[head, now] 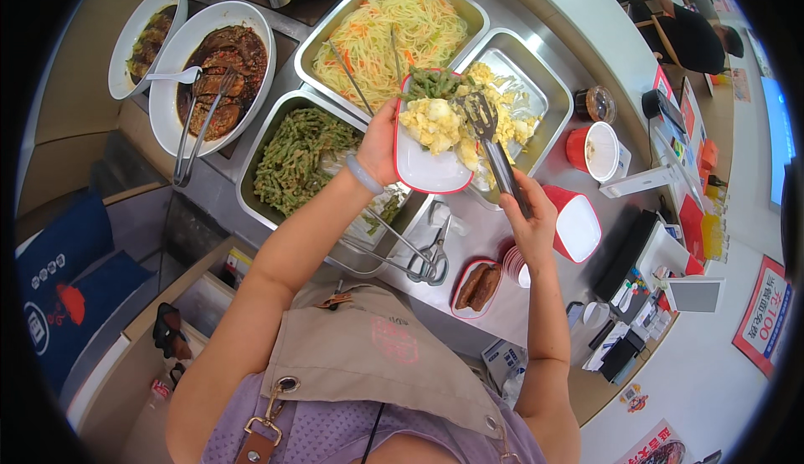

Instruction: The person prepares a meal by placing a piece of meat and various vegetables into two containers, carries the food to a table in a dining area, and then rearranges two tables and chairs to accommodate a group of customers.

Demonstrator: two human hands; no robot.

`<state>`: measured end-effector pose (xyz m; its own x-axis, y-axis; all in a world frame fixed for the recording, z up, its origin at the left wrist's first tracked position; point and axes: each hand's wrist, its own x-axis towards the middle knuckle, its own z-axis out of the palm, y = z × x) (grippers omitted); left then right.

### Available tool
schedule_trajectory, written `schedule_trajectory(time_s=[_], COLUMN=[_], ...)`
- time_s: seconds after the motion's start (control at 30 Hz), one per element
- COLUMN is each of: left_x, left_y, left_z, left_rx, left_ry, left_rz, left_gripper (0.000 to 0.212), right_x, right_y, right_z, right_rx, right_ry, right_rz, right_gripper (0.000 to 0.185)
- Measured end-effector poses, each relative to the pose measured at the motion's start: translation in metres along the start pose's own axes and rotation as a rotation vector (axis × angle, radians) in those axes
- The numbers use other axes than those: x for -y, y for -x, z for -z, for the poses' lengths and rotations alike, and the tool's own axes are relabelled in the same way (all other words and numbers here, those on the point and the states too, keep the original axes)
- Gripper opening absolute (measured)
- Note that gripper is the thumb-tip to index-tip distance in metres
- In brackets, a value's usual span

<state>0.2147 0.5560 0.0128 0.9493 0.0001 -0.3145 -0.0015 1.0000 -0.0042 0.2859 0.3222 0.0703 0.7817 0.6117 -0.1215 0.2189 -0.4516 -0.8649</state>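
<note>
My left hand (380, 153) grips the left edge of a red-rimmed white dish (430, 172). In the dish lie green beans (431, 84) at the far end and scrambled egg (432, 126) in the middle. My right hand (534, 219) holds the dark handle of a slotted spatula (482, 115), its head against the egg at the dish's right side. Behind and to the right is a steel pan (556, 96) with more scrambled egg, partly hidden by the dish. A second steel pan (251, 203) with green beans sits below my left forearm.
Shredded vegetables (402, 24) fill a large pan at the back, tongs resting in it. Scissors (434, 260) and a small dish of braised meat (478, 288) lie near the counter's front. At right stand stacked red-and-white dishes (578, 228) and a tub (600, 150). White bowls (264, 96) are at left.
</note>
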Motion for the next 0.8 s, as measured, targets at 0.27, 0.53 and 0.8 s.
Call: schedule_trajectory(time_s=[0.27,0.53,0.8], left_x=[-0.003,-0.002,-0.01], left_y=[0.0,-0.005,-0.007], left_z=[-0.004,0.001,0.008], left_rx=[0.012,0.0,0.056], left_ry=[0.02,0.014,0.064], left_rz=[-0.001,-0.023,-0.082], left_gripper=[0.052,0.05,0.051], right_x=[-0.003,0.007,0.033], right_y=[0.004,0.009,0.038], right_z=[0.013,0.012,0.042], right_rx=[-0.167,-0.171,-0.01], right_ry=[0.1,0.234,0.444], right_rz=[0.07,0.169,0.132], right_gripper=[0.034,0.037,0.039])
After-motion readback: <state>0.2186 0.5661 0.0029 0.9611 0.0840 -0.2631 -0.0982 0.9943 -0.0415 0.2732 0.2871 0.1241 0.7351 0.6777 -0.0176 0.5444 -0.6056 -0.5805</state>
